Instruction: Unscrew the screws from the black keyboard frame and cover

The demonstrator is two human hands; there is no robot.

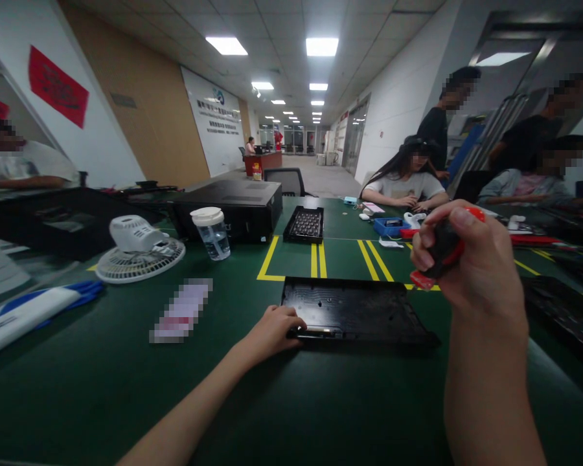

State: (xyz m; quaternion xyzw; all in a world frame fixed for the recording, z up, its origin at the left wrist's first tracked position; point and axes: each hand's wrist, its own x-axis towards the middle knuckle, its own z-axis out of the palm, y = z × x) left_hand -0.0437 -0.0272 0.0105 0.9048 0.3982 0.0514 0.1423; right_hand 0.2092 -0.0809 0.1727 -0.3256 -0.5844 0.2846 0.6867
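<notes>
Currently, left grip [276, 325] pinches the black panel [352, 307], right grip [480, 265] clasps a red-black tool [443, 246], wall sign [216, 120] unreadable.

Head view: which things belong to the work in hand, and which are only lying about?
Seemingly in the work:
black panel, touched by the left hand
red-and-black object, in the right hand

Probably only lying about:
white fan
lidded cup

On the black box's [243, 200] front, just right of the cup [210, 233], a partly hidden marking seems to end in "cs". Beyond the box, the white wall board's [214, 139] lines and, farther left, the red sign's [58, 86] characters are too blurred to read.
</notes>
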